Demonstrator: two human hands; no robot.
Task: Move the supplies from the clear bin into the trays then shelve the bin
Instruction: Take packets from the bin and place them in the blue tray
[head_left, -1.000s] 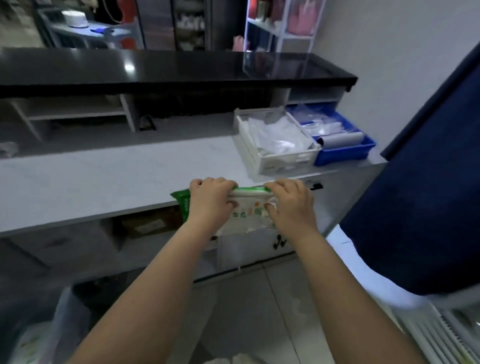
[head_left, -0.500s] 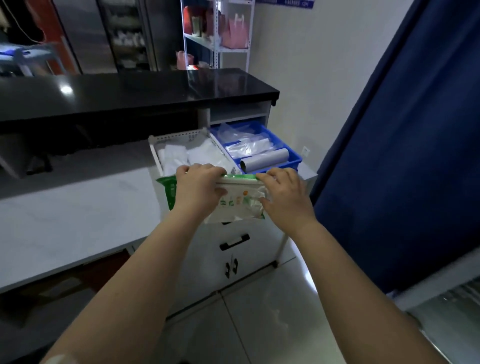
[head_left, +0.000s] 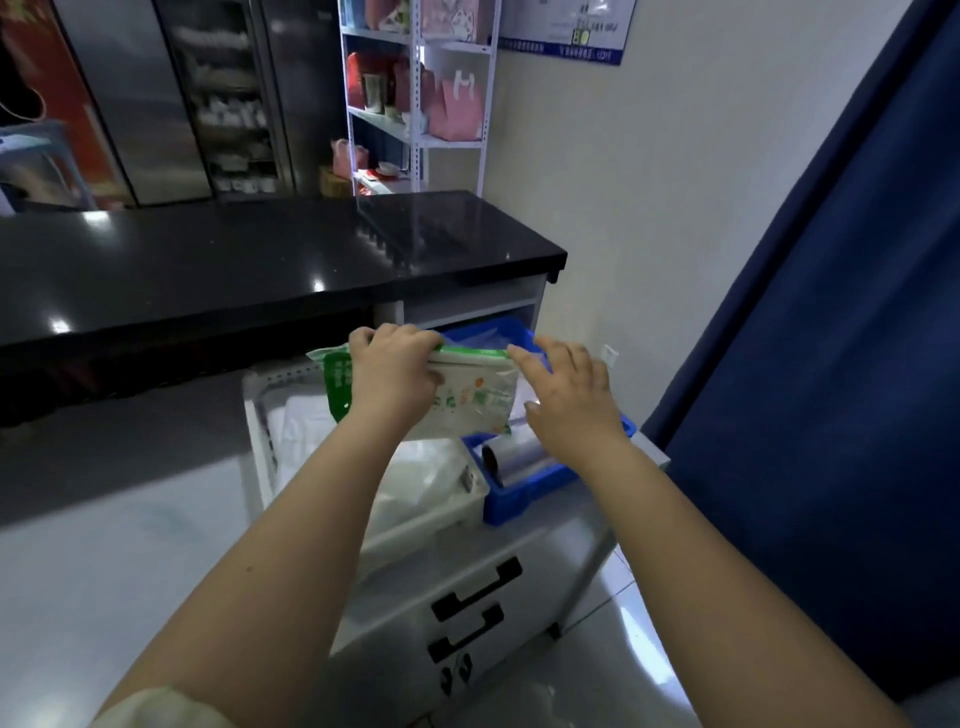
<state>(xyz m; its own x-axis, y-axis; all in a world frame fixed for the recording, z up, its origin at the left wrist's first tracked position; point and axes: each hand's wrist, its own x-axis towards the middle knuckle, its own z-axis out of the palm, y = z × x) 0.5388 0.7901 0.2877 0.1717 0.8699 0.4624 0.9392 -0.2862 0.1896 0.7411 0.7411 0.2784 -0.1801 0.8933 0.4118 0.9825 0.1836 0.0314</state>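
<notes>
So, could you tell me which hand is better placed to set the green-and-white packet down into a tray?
Left, probably: the left hand grips the packet above the white tray, while the right hand is open at its edge.

Left hand (head_left: 392, 374): you are wearing no glove, ring or watch.
Right hand (head_left: 569, 402): you are wearing nothing here either.
Forearms: you are showing both bare.
Left sleeve (head_left: 161, 709): you are wearing pale cream fabric, short-cut.

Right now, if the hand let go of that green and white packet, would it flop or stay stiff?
Probably flop a bit: the green and white packet looks like a soft plastic pouch, sagging below the left hand gripping its top edge. It seems light. The right hand only touches its corner with open fingers.
</notes>
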